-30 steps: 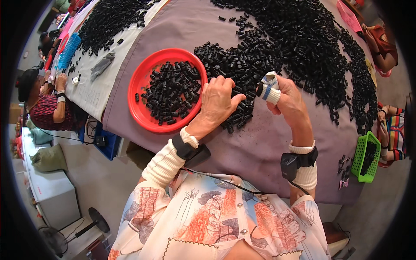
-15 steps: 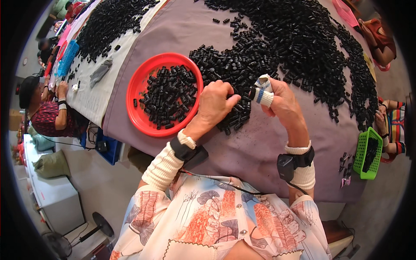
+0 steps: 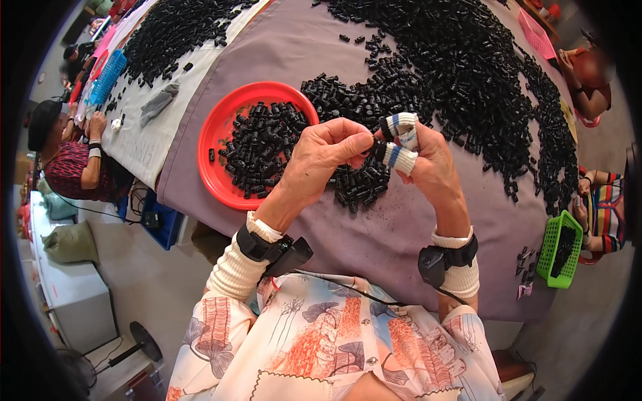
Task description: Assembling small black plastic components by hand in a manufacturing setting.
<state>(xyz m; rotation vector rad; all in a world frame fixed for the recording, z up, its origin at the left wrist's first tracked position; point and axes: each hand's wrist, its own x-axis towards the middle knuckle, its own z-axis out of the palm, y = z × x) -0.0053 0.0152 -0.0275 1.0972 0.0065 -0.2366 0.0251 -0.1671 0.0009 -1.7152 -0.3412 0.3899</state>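
Observation:
My left hand (image 3: 326, 155) and my right hand (image 3: 433, 155) meet above the near edge of a heap of small black cylindrical pieces (image 3: 361, 180). The left thumb and forefinger are pinched together. White cloth covers with blue stripes (image 3: 400, 158) wrap the right thumb and a finger, which point toward the left fingertips. The right fingers are curled. Something dark shows where the fingertips meet, too small and hidden to name. Beside the left hand stands a round red plastic basin (image 3: 211, 175), partly filled with more black pieces (image 3: 261, 148).
A purple-grey cloth (image 3: 374, 247) covers my table; a white-topped table (image 3: 144, 137) adjoins at left. A green basket (image 3: 568, 264) stands at the right edge, with a pink basket (image 3: 536, 33) farther back. Other people sit at both sides. Dark strapped devices (image 3: 435, 264) circle my wrists.
My left hand has moved right and its fingertips now meet those of my right hand. The two covered right digits show more plainly than before. The view has shifted slightly.

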